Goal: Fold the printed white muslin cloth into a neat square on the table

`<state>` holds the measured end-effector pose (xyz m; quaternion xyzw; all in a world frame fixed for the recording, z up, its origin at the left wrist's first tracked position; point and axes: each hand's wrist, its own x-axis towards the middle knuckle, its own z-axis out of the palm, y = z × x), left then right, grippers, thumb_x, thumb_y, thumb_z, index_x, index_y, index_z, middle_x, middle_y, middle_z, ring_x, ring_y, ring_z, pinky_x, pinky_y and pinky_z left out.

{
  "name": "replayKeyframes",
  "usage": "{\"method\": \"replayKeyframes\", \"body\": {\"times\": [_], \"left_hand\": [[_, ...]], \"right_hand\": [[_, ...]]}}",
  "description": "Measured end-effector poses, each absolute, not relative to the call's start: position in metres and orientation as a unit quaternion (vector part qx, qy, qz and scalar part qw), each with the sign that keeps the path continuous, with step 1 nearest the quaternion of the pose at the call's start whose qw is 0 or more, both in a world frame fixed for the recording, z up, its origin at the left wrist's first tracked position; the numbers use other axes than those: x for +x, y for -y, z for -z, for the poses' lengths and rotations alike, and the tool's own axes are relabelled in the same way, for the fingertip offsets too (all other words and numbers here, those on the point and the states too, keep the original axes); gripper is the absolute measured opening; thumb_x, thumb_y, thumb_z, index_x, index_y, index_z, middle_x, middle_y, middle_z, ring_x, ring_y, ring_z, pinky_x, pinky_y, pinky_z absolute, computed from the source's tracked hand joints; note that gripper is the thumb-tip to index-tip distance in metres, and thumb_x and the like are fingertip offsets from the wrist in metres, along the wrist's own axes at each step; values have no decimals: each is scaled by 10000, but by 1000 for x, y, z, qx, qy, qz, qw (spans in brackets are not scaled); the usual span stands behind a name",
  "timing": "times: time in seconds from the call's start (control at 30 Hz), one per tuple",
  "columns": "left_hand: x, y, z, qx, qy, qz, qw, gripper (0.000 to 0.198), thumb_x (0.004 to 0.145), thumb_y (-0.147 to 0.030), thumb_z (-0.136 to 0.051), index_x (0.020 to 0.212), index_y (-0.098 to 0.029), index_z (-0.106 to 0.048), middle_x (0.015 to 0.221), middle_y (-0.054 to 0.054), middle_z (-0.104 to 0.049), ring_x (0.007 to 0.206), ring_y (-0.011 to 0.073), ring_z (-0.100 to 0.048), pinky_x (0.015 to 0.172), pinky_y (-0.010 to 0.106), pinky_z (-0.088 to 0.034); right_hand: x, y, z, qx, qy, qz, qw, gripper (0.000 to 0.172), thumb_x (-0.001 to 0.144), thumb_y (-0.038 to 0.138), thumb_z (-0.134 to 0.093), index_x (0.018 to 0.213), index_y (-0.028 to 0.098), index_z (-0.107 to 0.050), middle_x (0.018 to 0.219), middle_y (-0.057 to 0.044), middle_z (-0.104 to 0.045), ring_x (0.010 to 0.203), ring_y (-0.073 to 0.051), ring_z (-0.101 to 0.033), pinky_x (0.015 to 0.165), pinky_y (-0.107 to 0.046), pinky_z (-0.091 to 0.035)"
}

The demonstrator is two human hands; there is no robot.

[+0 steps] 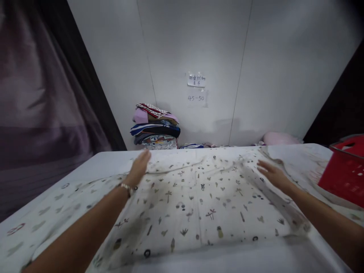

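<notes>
A thin white cloth [196, 204] printed with small palm trees, pineapples, sunglasses and leaves lies spread over the table, with creases across it. My left hand [139, 167] is over its left far part, fingers stretched out and nothing in them; a light bracelet [126, 189] circles the wrist. On the other side, my right hand [271, 175] hovers over or rests on the cloth's right part, fingers extended, holding nothing. Whether either palm touches the fabric I cannot tell. Both forearms reach forward across the cloth.
Folded clothes form a stack [156, 127] beyond the white table's [109, 161] far edge. A red plastic basket [344, 172] stands at the right. Handwritten paper labels [196, 98] hang on the grey wall [196, 38]. A purplish curtain [34, 94] covers the left side.
</notes>
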<state>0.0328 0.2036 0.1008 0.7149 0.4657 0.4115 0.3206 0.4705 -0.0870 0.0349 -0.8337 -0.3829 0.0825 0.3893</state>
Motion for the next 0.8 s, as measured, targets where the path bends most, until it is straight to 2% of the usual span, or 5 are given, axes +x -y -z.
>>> {"method": "replayKeyframes", "body": {"times": [0.2,0.3,0.4,0.57,0.8], "left_hand": [[-28,-48,-38,918,-283,-101,258,513,795,-445,-579,1296,-380,-490,1454,-11,-386,1311,255,-393,1069,451,-364],[-52,-13,-12,947,-253,-50,192,608,723,-333,-652,1306,-372,-486,1431,1,-420,1299,279,-407,1098,470,-321],[-57,-17,5,944,-295,-51,138,526,778,-201,-525,1294,-300,-518,1367,34,-501,1259,258,-457,1083,449,-348],[-31,-40,-3,931,-356,-53,60,539,716,18,-385,1145,-210,-616,1263,70,-581,1194,224,-498,1013,405,-390],[-48,-12,-68,917,-398,-27,16,456,700,8,-339,945,-224,-646,1019,58,-644,1028,218,-533,720,302,-461]], "right_hand": [[460,223,37,-836,466,-99,272,498,803,506,-482,1197,239,-630,1358,-71,-513,1252,-280,-466,1032,-393,-404],[466,270,50,-826,521,-60,208,504,785,450,-481,1246,285,-596,1367,-50,-500,1291,-290,-413,1105,-445,-292],[468,284,50,-805,575,-39,138,594,702,260,-483,1291,283,-556,1392,-40,-468,1334,-284,-345,1130,-506,-184],[467,258,30,-859,501,39,99,594,666,97,-393,1199,208,-630,1336,-75,-532,1270,-248,-449,1048,-470,-338],[461,282,-15,-830,540,69,124,481,679,85,-380,996,200,-723,1058,-60,-705,1007,-219,-641,935,-368,-464]]}}
